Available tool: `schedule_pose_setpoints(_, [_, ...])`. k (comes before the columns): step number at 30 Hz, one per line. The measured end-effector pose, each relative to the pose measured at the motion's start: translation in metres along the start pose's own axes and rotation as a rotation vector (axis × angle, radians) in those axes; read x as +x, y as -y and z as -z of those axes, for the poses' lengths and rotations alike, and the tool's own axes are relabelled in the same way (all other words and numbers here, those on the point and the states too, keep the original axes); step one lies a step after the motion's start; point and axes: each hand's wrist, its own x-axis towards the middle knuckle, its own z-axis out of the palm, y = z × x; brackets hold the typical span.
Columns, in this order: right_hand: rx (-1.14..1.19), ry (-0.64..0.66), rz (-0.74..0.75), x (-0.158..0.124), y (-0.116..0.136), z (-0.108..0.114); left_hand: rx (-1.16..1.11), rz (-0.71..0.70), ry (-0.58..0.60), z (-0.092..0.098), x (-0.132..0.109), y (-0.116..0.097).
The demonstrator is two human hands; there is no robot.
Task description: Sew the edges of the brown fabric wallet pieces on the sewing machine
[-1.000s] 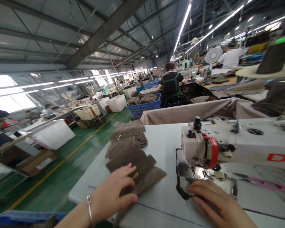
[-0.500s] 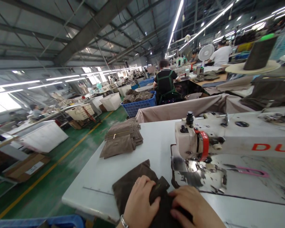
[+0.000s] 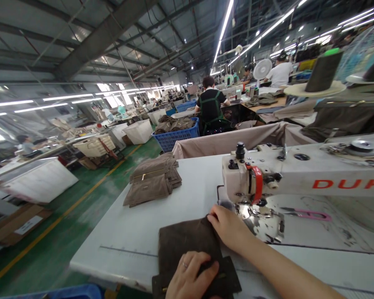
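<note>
A dark olive-brown fabric piece point(image 3: 183, 241) lies on the white sewing table point(image 3: 199, 182) in front of me, with a bit of zipper showing near its lower part. My right hand point(image 3: 226, 224) pinches its far right corner, just left of the sewing machine's needle plate. Nearer to me, my left hand point(image 3: 193, 274) has its fingers curled onto the lower part of the cloth, thumb drawn toward them. A ring is on one of its fingers. The sewing machine point(image 3: 286, 174) stands to the right, and no cloth lies under its needle area.
A stack of brown zippered pieces point(image 3: 154, 178) lies at the table's far left. Pink-handled thread snips point(image 3: 311, 214) rest on the machine bed. Beyond the table are a blue basket point(image 3: 177, 139) filled with cloth and a seated co-worker point(image 3: 211, 104). A blue bin rim point(image 3: 77, 292) shows at lower left.
My right hand has moved up and away from me to the cloth's far corner. The cloth now lies flatter and squarer, and my left hand has shifted lower. The view has turned slightly right.
</note>
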Motion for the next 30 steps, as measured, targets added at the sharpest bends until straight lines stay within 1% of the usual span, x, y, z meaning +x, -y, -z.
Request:
schedule_pose_setpoints(3, [-0.020, -0.052, -0.018, 0.007, 0.002, -0.004, -0.057, -0.012, 0.002, 0.002, 0.002, 0.000])
schedule_pose_setpoints(4, [-0.018, -0.058, -0.015, 0.006, 0.002, -0.003, -0.086, 0.010, 0.016, 0.004, 0.003, 0.000])
schedule_pose_setpoints(6, [-0.003, -0.050, -0.001, 0.000, 0.001, 0.005, -0.142, 0.100, 0.037, 0.006, 0.006, -0.003])
schedule_pose_setpoints(8, [0.018, -0.024, 0.008, -0.016, 0.000, 0.016, -0.189, 0.221, 0.066, 0.009, 0.010, -0.007])
schedule_pose_setpoints(11, [0.033, 0.031, 0.001, -0.050, -0.003, 0.031, -0.247, 0.354, 0.089, 0.017, 0.020, -0.013])
schedule_pose_setpoints(12, [0.045, 0.064, 0.006, -0.062, -0.003, 0.034, -0.278, 0.402, 0.085, 0.022, 0.025, -0.015])
schedule_pose_setpoints(14, [0.100, 0.139, 0.083, -0.082, -0.002, 0.039, -0.371, 0.534, 0.064, 0.035, 0.037, -0.018])
schedule_pose_setpoints(16, [0.135, 0.154, 0.176, -0.094, 0.001, 0.045, -0.512, 0.673, 0.035, 0.054, 0.049, -0.019])
schedule_pose_setpoints(18, [0.127, 0.099, 0.235, -0.099, 0.007, 0.053, -0.723, 0.727, 0.016, 0.073, 0.060, -0.020])
schedule_pose_setpoints(20, [0.090, 0.019, 0.283, -0.099, 0.014, 0.064, -0.952, 0.706, 0.007, 0.089, 0.067, -0.020])
schedule_pose_setpoints(22, [0.042, -0.063, 0.346, -0.097, 0.020, 0.074, -1.126, 0.699, 0.009, 0.099, 0.070, -0.021])
schedule_pose_setpoints(24, [0.006, -0.131, 0.407, -0.096, 0.025, 0.083, -1.215, 0.726, -0.002, 0.105, 0.070, -0.023])
schedule_pose_setpoints(26, [0.013, -0.157, 0.431, -0.095, 0.028, 0.088, -1.262, 0.757, -0.032, 0.106, 0.070, -0.027])
schedule_pose_setpoints(30, [0.086, -0.172, 0.393, -0.095, 0.034, 0.093, -1.301, 0.818, -0.137, 0.105, 0.068, -0.036])
